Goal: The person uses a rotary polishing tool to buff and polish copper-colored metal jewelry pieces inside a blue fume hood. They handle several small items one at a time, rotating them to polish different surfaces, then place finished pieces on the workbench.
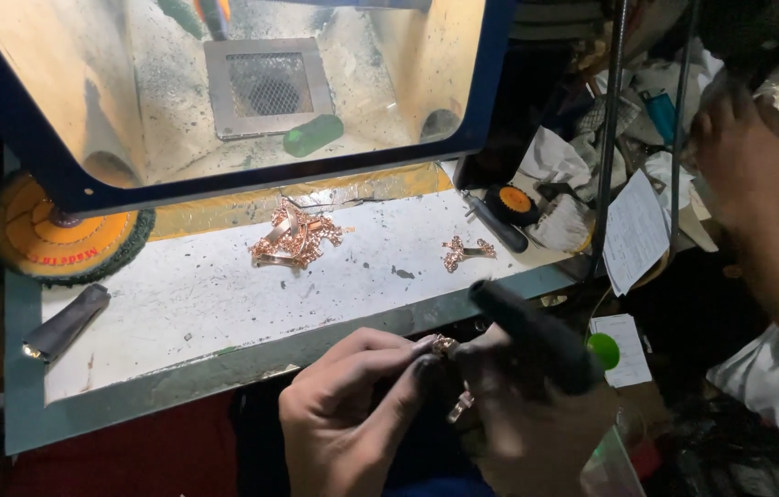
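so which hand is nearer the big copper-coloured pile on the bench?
Left. The left hand sits at the bench's near edge, below the copper-coloured pile. The right hand, gripping a dark tool, is further off to the right.

Copper piece [445, 345]: small, rose-coloured, ornate metal, low centre of the frame, pinched between fingertips of both hands, mostly hidden by them; a pale bit [460, 405] shows just below, unclear whether it is part of it; black tool [536, 336]: thick, dark, blurred, slanting from centre towards lower right, lying across the right hand.
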